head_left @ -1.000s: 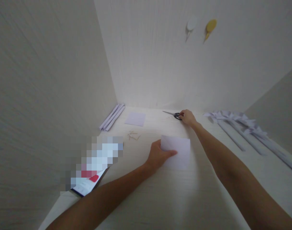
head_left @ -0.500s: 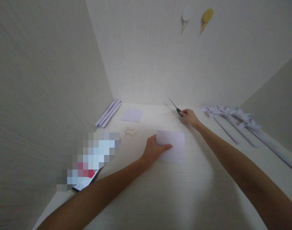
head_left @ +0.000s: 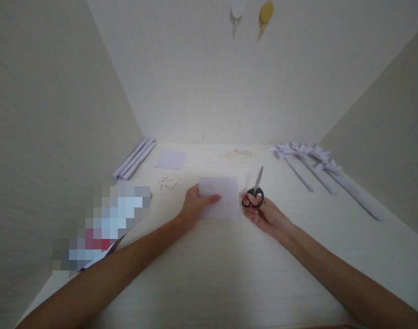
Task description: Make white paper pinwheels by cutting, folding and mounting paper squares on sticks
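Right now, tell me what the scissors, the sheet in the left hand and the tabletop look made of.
Scissors: grey, probably metal blades; black handle loops, likely plastic with a dull sheen. Sheet: thin, matte, pale lilac-white, flat with straight edges, so apparently paper. Tabletop: pale cream with fine streaks, looks like wood-grain laminate or painted board; which one is unclear.

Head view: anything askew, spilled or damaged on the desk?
Nothing damaged. Only loose bits: small pale wooden sticks scattered left of the white paper sheet that the left hand holds, and a faint scatter of pale scraps by the back wall. The right hand holds black-handled scissors, blades pointing away.
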The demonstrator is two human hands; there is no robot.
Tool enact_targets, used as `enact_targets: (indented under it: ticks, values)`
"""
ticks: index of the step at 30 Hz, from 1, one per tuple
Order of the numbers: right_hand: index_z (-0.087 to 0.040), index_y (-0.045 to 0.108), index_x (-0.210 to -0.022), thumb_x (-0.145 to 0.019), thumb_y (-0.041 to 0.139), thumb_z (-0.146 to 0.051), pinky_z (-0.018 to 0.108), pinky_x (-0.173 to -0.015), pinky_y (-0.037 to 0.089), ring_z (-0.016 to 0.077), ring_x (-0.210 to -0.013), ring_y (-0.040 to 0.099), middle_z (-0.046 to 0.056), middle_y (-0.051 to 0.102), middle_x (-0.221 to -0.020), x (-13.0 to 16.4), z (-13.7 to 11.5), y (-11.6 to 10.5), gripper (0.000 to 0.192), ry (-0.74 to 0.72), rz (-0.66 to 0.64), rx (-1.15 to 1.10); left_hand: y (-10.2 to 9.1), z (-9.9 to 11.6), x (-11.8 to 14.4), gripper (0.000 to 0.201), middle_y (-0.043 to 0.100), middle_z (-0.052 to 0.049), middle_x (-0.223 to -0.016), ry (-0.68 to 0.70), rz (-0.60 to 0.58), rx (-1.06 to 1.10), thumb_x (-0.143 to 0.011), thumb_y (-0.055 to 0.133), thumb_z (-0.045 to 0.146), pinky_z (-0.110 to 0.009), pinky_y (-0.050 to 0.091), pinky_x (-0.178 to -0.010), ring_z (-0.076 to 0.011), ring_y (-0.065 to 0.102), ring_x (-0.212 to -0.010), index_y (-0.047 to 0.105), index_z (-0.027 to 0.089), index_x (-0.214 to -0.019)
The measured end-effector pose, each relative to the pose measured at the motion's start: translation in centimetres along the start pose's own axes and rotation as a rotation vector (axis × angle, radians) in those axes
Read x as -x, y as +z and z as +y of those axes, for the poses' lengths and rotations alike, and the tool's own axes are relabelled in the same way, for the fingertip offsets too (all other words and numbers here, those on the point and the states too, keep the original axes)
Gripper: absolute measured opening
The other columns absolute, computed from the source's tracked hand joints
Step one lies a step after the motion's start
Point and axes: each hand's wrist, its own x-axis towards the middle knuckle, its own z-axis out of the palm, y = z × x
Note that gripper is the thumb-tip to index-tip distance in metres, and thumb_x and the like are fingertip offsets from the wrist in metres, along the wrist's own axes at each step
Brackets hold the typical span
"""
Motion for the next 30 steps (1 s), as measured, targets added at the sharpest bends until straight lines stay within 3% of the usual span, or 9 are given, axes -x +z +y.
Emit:
enact_targets:
  ticks: [5, 8, 12, 16, 23, 27, 30]
  values:
    - [-0.013, 0.064, -0.068, -0.053, 0.074, -0.027, 0.019, -0.034, 0.018, 0.0018, -0.039, 0.026, -0.005, 0.045, -0.052, 0.6, 1.1, 1.0, 0.022, -0.135, 0.119, 0.105, 0.0, 0.0, 0.1, 0.038, 0.067, -0.004, -0.075, -0.007, -0.006, 0.008, -0.047, 0.074, 0.022, -0.030, 0.050, -0.064, -0.0146, 0.061, -0.063, 0.061, 0.012, -0.081]
    - [-0.014, 0.062, -0.067, -0.049, 0.075, -0.028, 0.019, -0.037, 0.018, 0.0035, -0.041, 0.029, -0.005, 0.045, -0.050, 0.5, 1.3, 1.2, 0.025, -0.157, 0.173, 0.204, 0.0, -0.1, 0.2, 0.039, 0.068, -0.005, -0.077, -0.004, -0.030, 0.003, -0.048, 0.073, 0.023, -0.031, 0.050, -0.065, -0.0150, 0.061, -0.064, 0.060, 0.011, -0.083]
    - [-0.015, 0.059, -0.065, -0.050, 0.074, -0.030, 0.021, -0.042, 0.023, 0.0054, -0.045, 0.034, -0.005, 0.046, -0.051, 0.8, 1.6, 1.3, 0.026, -0.184, 0.150, 0.357, 0.1, -0.1, 0.3, 0.039, 0.068, -0.006, -0.079, -0.007, -0.076, -0.003, -0.051, 0.072, 0.024, -0.032, 0.050, -0.066, -0.0162, 0.062, -0.066, 0.060, 0.012, -0.085]
    - [-0.016, 0.049, -0.052, -0.053, 0.071, -0.031, 0.022, -0.041, 0.016, 0.0043, -0.041, 0.027, -0.008, 0.036, -0.044, 1.4, 1.5, 1.9, 0.027, -0.175, 0.118, 0.458, 0.1, 0.0, 0.3, 0.038, 0.067, -0.005, -0.078, -0.019, -0.086, -0.027, -0.051, 0.072, 0.026, -0.031, 0.050, -0.064, -0.0163, 0.061, -0.065, 0.059, 0.012, -0.085]
    - [-0.016, 0.045, -0.049, -0.053, 0.070, -0.032, 0.022, -0.040, 0.015, 0.0046, -0.040, 0.025, -0.008, 0.034, -0.042, 1.6, 1.3, 2.3, 0.030, -0.218, 0.180, 0.507, -0.1, -0.4, -0.1, 0.038, 0.066, -0.006, -0.072, 0.034, -0.163, 0.019, -0.062, 0.062, 0.042, -0.025, 0.047, -0.057, -0.0138, 0.059, -0.059, 0.061, 0.011, -0.083]
    - [-0.016, 0.048, -0.052, -0.055, 0.070, -0.032, 0.022, -0.041, 0.017, 0.0049, -0.041, 0.026, -0.007, 0.035, -0.044, 1.4, 1.6, 1.8, 0.028, -0.254, 0.214, 0.473, -0.3, -0.5, -0.1, 0.029, 0.066, -0.004, -0.070, -0.051, -0.203, 0.018, -0.060, 0.067, 0.033, -0.026, 0.048, -0.060, -0.0131, 0.060, -0.059, 0.062, 0.011, -0.079]
    - [-0.015, 0.049, -0.054, -0.055, 0.070, -0.032, 0.021, -0.041, 0.018, 0.0049, -0.042, 0.027, -0.007, 0.035, -0.045, 1.2, 1.8, 1.4, 0.027, -0.273, 0.225, 0.447, -0.3, -0.4, -0.1, 0.023, 0.065, -0.003, -0.063, -0.087, -0.171, -0.069, -0.058, 0.068, 0.031, -0.023, 0.048, -0.053, -0.0117, 0.058, -0.055, 0.062, 0.011, -0.068]
